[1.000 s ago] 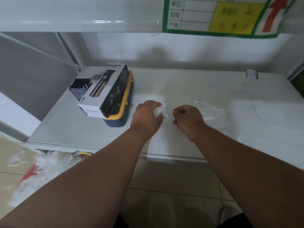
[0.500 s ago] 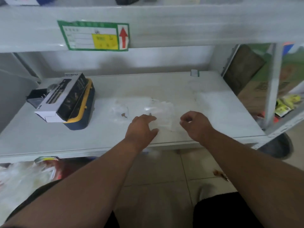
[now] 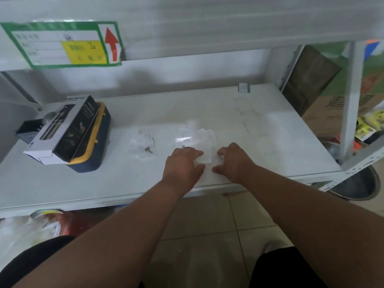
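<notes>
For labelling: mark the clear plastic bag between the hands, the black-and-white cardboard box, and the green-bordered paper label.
Clear plastic bag [image 3: 206, 146], head view, flat middle.
Black-and-white cardboard box [image 3: 52, 132], head view, top face.
Green-bordered paper label [image 3: 41, 44], head view, white panel.

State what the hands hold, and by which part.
No clear grip. Left hand presses the bag, near left corner; right hand curls at its right edge.
</notes>
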